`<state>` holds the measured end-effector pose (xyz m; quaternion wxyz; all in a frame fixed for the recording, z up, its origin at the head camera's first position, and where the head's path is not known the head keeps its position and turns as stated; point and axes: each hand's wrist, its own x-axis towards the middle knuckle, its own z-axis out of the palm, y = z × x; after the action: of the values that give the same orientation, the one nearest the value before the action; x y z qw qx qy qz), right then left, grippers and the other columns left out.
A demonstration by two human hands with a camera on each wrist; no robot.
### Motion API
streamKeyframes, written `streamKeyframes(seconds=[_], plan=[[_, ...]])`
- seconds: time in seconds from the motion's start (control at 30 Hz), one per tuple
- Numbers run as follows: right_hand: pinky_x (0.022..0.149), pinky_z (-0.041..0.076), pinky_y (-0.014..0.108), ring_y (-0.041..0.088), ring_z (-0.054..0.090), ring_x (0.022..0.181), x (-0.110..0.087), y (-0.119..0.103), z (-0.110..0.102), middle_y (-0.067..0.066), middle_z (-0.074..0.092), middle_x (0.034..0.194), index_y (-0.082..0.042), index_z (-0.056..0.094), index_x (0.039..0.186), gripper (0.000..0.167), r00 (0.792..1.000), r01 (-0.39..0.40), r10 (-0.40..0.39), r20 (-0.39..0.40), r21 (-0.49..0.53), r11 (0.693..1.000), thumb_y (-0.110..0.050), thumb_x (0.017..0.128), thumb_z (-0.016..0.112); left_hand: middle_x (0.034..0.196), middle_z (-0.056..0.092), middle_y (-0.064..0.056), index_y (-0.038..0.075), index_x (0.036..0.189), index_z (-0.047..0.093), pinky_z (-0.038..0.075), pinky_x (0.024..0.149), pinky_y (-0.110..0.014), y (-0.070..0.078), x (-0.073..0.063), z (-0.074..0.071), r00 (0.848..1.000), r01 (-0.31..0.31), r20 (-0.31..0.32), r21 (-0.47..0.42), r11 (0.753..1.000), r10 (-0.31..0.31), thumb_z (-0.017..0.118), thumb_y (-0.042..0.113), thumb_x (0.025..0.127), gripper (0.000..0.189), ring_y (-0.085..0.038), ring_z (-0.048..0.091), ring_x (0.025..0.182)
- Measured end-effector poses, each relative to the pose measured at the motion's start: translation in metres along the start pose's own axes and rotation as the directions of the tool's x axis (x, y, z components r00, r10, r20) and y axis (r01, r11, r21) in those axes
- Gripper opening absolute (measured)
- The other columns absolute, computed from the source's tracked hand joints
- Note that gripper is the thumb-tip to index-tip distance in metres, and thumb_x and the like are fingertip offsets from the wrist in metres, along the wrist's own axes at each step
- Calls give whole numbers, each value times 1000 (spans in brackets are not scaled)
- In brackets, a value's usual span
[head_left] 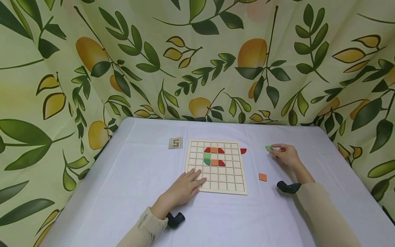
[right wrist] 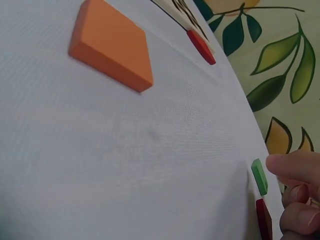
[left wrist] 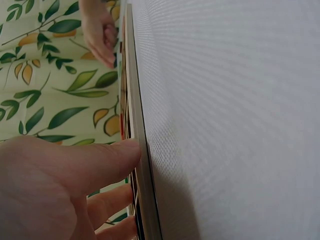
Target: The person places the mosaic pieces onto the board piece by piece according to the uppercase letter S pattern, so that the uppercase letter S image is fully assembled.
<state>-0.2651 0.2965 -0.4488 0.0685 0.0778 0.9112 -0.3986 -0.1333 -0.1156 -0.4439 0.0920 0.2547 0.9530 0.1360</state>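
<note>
My left hand [head_left: 184, 187] rests with extended fingers on the lower left part of a wooden grid board [head_left: 228, 187]; in the left wrist view its thumb [left wrist: 112, 159] lies along the board's edge. Red, orange and green tiles form a curved shape in the upper middle of the grid. At the right, my right hand [head_left: 285, 155] pinches a light green square tile [head_left: 268, 148] at its edge, close to the table. In the right wrist view a red tile [right wrist: 263, 220] lies under the fingers, hidden by the hand in the head view.
A small pattern card [head_left: 175, 143] lies left of the board. A red quarter-round tile [head_left: 243, 151] sits by the board's upper right edge, and an orange square tile [head_left: 262, 177] lies farther right. A leaf-print curtain [head_left: 216, 85] stands behind the white table [head_left: 123, 171].
</note>
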Motion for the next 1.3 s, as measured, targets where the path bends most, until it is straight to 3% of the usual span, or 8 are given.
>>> streamKeyframes(seconds=[0.83, 1.3], plan=[[55, 39, 22, 12, 44, 64, 21, 5, 1, -5, 47, 66, 2, 50, 137, 53, 997, -72, 73, 16, -48, 996, -20, 90, 61, 158, 35, -9, 22, 143, 48, 29, 121, -53, 1, -2, -3, 1000, -12, -2, -10, 1000, 12, 48, 23, 100, 42, -31, 30, 148], [54, 40, 22, 10, 45, 63, 19, 4, 3, -5, 48, 67, 4, 54, 132, 49, 998, -68, 68, -1, -35, 997, -21, 90, 63, 157, 36, -9, 22, 142, 49, 30, 120, -54, 0, -1, -2, 1000, -16, -6, -5, 1000, 16, 48, 23, 100, 42, -32, 31, 148]])
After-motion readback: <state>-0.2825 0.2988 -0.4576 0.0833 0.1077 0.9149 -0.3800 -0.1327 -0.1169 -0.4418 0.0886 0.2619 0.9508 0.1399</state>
